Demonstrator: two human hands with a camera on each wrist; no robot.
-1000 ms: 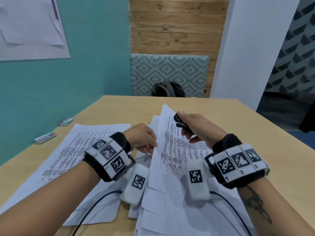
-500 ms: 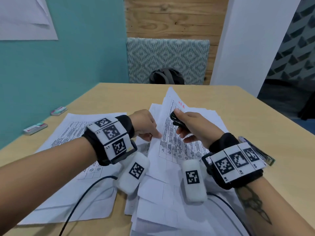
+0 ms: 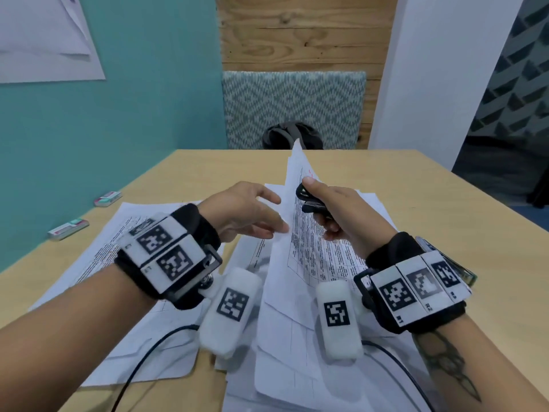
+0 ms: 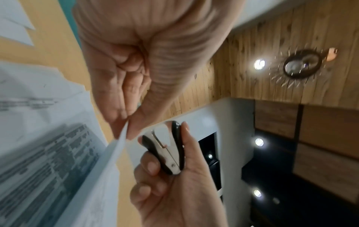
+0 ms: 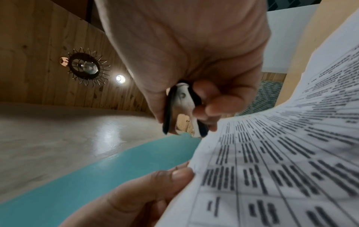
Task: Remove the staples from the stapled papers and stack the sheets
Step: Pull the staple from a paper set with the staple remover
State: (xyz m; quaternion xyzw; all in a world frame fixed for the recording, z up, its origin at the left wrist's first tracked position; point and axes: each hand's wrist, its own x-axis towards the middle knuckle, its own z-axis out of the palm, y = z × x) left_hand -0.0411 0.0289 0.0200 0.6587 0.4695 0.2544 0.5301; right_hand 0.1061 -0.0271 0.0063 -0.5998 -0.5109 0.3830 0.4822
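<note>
A printed sheet stands lifted on edge above the loose pile of papers in the middle of the table. My left hand pinches the sheet's left edge between thumb and fingers, as the left wrist view shows at the paper edge. My right hand grips a black and chrome staple remover just right of the sheet. Its claws hang apart from the paper. No staple is visible. In the right wrist view the staple remover sits beside the printed sheet.
A stack of flat printed sheets lies at the left on the wooden table. Two small staple boxes sit near the teal wall. A patterned chair with a dark bag stands beyond the far edge. Cables trail near me.
My left hand has raised the sheet higher, its top corner now reaching the table's far edge. The right hand with the staple remover stays beside it.
</note>
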